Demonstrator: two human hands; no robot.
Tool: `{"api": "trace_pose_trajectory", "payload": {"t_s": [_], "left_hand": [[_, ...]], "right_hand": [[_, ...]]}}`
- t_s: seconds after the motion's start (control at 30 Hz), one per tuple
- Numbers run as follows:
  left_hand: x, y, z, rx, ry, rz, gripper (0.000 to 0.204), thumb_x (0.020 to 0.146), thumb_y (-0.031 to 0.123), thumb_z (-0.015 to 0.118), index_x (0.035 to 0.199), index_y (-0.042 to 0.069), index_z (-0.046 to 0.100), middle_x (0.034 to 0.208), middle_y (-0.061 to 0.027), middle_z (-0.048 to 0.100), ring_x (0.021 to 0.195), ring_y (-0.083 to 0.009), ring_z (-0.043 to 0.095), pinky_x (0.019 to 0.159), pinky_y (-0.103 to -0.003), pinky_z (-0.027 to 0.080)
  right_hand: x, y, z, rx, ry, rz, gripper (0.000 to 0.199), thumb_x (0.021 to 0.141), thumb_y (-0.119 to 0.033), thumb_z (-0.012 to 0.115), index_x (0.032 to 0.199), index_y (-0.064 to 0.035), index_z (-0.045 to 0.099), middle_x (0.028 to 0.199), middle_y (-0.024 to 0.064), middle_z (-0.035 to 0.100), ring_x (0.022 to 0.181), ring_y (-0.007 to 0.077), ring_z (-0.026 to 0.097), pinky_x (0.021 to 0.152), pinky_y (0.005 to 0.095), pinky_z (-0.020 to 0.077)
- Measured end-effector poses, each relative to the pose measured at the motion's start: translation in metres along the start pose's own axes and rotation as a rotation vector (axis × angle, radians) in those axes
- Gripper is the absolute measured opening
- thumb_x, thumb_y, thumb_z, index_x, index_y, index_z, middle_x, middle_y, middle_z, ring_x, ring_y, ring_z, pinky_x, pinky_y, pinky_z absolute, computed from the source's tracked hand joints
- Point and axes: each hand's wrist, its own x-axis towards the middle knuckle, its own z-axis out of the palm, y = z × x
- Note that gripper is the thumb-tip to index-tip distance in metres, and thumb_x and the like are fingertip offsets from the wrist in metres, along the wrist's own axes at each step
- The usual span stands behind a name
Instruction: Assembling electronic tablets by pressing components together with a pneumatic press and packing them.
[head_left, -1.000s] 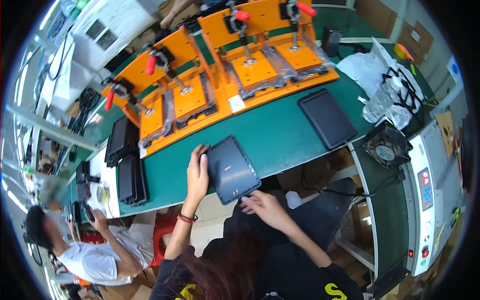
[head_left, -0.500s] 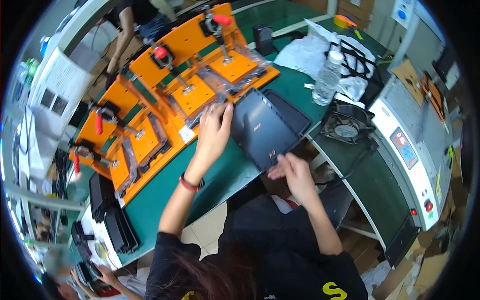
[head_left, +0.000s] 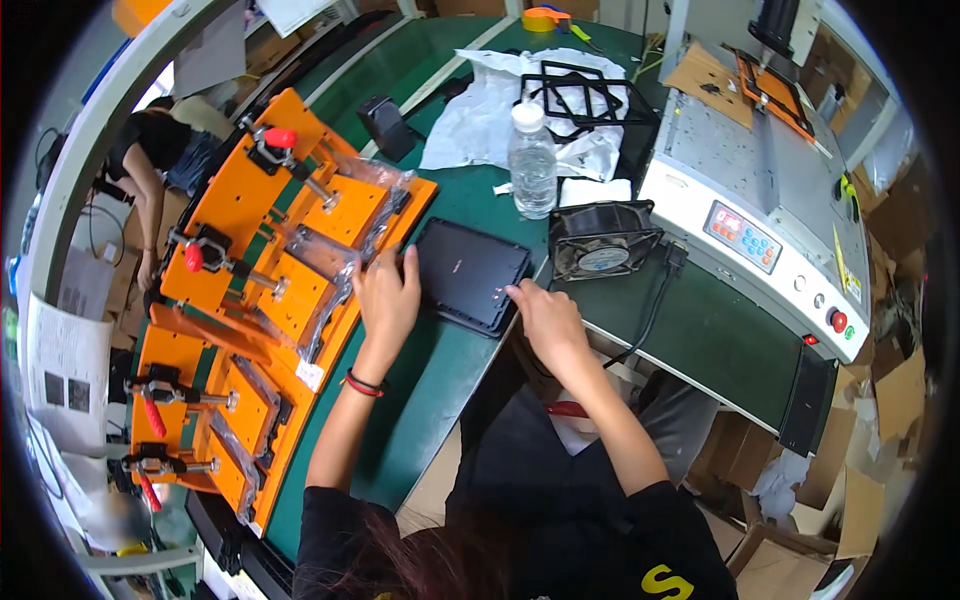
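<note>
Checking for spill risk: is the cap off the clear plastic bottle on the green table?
No, the clear plastic bottle stands upright with its white cap on, beyond the black panel that both hands touch.

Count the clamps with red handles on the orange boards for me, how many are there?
4 that I can see: one at the top, one below it, and two near the bottom left. Others may be hidden.

Black panel (head_left: 468, 272) on green bench (head_left: 440, 370); orange jigs (head_left: 300, 230) w/ red-handled clamps (head_left: 272, 140); clear bottle (head_left: 532, 165), white cap.
</note>
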Motion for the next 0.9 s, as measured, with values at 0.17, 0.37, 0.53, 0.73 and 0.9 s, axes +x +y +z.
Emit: {"api": "trace_pose_trajectory", "payload": {"t_s": [0.17, 0.37, 0.53, 0.73, 0.9], "left_hand": [[-0.011, 0.002, -0.007, 0.086, 0.031, 0.043, 0.044, 0.096, 0.033, 0.041, 0.111, -0.005, 0.058, 0.096, -0.0231, 0.064, 0.1, -0.0358, 0.058, 0.106, -0.05, 0.024], [-0.05, 0.065, -0.022, 0.032, 0.245, 0.277, 0.037, 0.087, 0.013, 0.053, 0.121, -0.001, 0.049, 0.122, -0.0191, 0.048, 0.116, -0.0362, 0.042, 0.104, -0.05, 0.021], [-0.105, 0.172, 0.01, -0.514, 0.014, 0.887, 0.027, 0.07, -0.006, 0.07, 0.094, 0.005, 0.066, 0.115, -0.0157, 0.05, 0.104, -0.0296, 0.052, 0.081, -0.036, 0.048], [-0.127, 0.311, 0.064, -1.005, -0.381, 0.759, 0.014, 0.075, -0.008, 0.066, 0.087, -0.001, 0.065, 0.095, -0.0131, 0.057, 0.09, -0.0274, 0.061, 0.077, -0.034, 0.05], [-0.147, 0.39, 0.096, -1.083, -0.719, 1.032, 0.009, 0.085, 0.001, 0.058, 0.09, -0.001, 0.065, 0.097, -0.0143, 0.061, 0.091, -0.0274, 0.061, 0.08, -0.034, 0.048]], "right_hand": [[-0.009, -0.01, -0.002, -0.062, 0.061, 0.077, 0.034, 0.094, -0.033, 0.049, 0.083, -0.0014, 0.057, 0.061, 0.0239, 0.059, 0.062, 0.0419, 0.061, 0.054, 0.0491, 0.0494], [-0.067, 0.003, -0.033, 0.146, 0.333, -0.019, 0.016, 0.09, -0.016, 0.057, 0.088, -0.001, 0.054, 0.064, 0.0165, 0.057, 0.06, 0.0343, 0.06, 0.052, 0.0425, 0.0467], [-0.145, 0.061, -0.083, 0.544, 0.232, 0.253, 0.019, 0.094, -0.011, 0.048, 0.112, -0.0044, 0.052, 0.067, 0.0108, 0.057, 0.058, 0.0218, 0.059, 0.056, 0.0326, 0.0464], [-0.256, 0.097, -0.183, 0.283, 0.573, 0.527, 0.027, 0.089, -0.007, 0.055, 0.115, -0.0042, 0.05, 0.07, 0.0124, 0.051, 0.061, 0.0267, 0.056, 0.057, 0.035, 0.0444], [-0.351, 0.079, -0.257, -0.245, 0.972, 0.599, 0.022, 0.085, -0.002, 0.056, 0.107, -0.0036, 0.056, 0.073, 0.0137, 0.057, 0.064, 0.0265, 0.059, 0.058, 0.0338, 0.0475]]}}
